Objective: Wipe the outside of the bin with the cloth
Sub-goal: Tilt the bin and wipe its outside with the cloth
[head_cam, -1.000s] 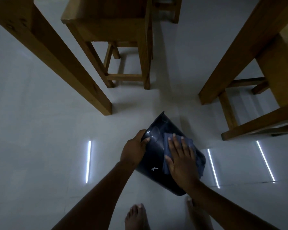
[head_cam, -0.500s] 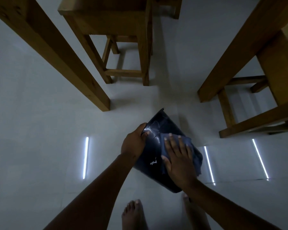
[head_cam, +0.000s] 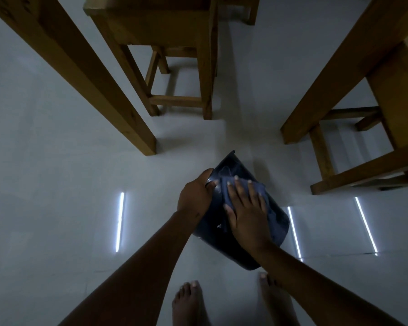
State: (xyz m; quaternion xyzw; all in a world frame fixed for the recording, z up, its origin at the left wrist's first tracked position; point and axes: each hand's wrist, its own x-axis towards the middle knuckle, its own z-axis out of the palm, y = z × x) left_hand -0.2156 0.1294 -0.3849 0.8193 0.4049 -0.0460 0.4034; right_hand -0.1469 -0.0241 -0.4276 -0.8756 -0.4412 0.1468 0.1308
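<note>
My bare feet (head_cam: 190, 302) on the pale tiled floor (head_cam: 57, 208). Just beyond them, the dark plastic bin (head_cam: 236, 245), tipped on its side, its base toward me. My left hand (head_cam: 193, 196) is closed around its left edge. My right hand (head_cam: 247, 215), fingers spread flat, presses the blue-grey cloth (head_cam: 259, 191) against the bin's upturned wall (glossy, reflective). Farther off: wooden stool (head_cam: 165, 43), wooden table legs (head_cam: 80, 67) on both sides.

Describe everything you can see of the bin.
The bin is dark, glossy, seemingly plastic, with rounded corners and a small pale mark on its side. It is tilted above the pale floor. The left hand grips its edge; the right hand presses a bluish cloth flat against its outer wall.
</note>
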